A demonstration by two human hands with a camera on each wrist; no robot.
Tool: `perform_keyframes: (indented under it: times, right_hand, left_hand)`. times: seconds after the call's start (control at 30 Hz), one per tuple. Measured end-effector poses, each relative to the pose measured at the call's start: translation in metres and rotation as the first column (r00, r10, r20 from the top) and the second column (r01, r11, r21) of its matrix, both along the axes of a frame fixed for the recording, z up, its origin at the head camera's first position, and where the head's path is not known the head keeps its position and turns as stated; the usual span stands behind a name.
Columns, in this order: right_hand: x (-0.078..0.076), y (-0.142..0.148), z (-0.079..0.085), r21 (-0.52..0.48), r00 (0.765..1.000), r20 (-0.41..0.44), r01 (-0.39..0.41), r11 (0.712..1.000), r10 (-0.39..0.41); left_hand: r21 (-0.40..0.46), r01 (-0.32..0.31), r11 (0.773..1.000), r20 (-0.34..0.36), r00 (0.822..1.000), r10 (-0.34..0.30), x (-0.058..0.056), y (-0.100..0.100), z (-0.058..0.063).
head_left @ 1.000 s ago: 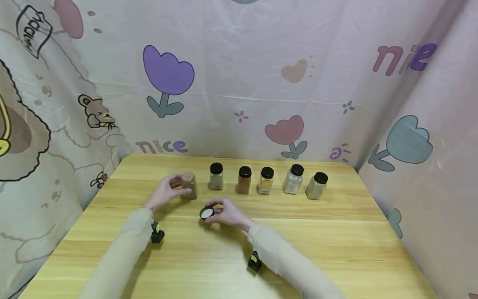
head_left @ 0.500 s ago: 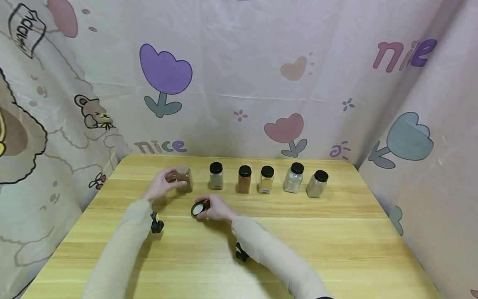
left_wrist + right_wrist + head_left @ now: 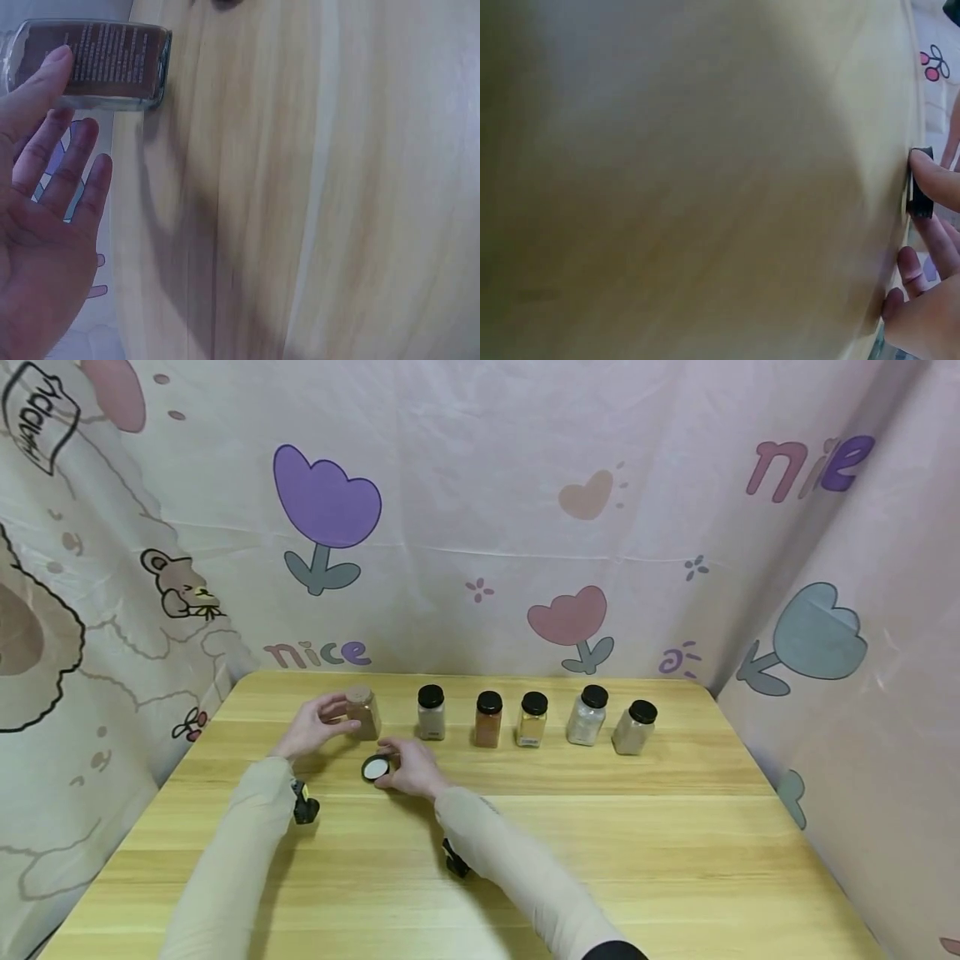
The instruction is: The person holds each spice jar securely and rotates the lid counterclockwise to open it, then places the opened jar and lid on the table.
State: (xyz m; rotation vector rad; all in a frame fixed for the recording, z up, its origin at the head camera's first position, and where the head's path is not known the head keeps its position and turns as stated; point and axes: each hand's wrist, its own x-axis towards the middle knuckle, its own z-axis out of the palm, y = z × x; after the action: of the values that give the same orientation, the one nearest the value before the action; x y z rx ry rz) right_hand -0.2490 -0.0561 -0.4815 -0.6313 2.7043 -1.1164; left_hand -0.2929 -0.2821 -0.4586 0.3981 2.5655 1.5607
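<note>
So the left hand (image 3: 309,728) has its fingers gripping an open brown jar (image 3: 365,717), up around 11 o'clock on the counter (image 3: 600,860). The right hand (image 3: 412,768) is pinching the black lid (image 3: 376,767), roughly 6 o'clock from the jar.

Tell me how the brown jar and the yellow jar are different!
The brown jar has no lid on, while the yellow jar wears a black lid. The left hand holds the brown jar; no hand touches the yellow jar. Both are see-through jars with something inside.
</note>
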Motion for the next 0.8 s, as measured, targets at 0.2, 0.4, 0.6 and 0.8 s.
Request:
perform_keyframes:
  times: [0.2, 0.4, 0.6, 0.8]
  right_hand:
    - [-0.002, -0.008, -0.001, 0.007, 0.999, -0.004, 0.046, 0.999, -0.046]
    - [-0.004, -0.017, -0.002, 0.04, 0.997, -0.021, 0.081, 0.996, -0.08]
    - [-0.004, -0.025, -0.003, 0.075, 0.993, -0.035, 0.114, 0.991, -0.111]
    - [-0.004, -0.026, -0.005, 0.071, 0.993, -0.03, 0.115, 0.991, -0.113]
  left_hand:
    - [-0.019, 0.014, 1.0, -0.005, 1.0, -0.014, 0.0, 0.004, 0.005]
    - [-0.021, 0.019, 1.0, -0.011, 1.0, -0.019, -0.006, 0.005, 0.004]
    - [-0.012, 0.009, 1.0, -0.007, 1.0, -0.009, -0.004, 0.006, 0.003]
    - [0.013, -0.004, 1.0, -0.023, 1.0, 0.005, -0.002, 0.007, 0.001]
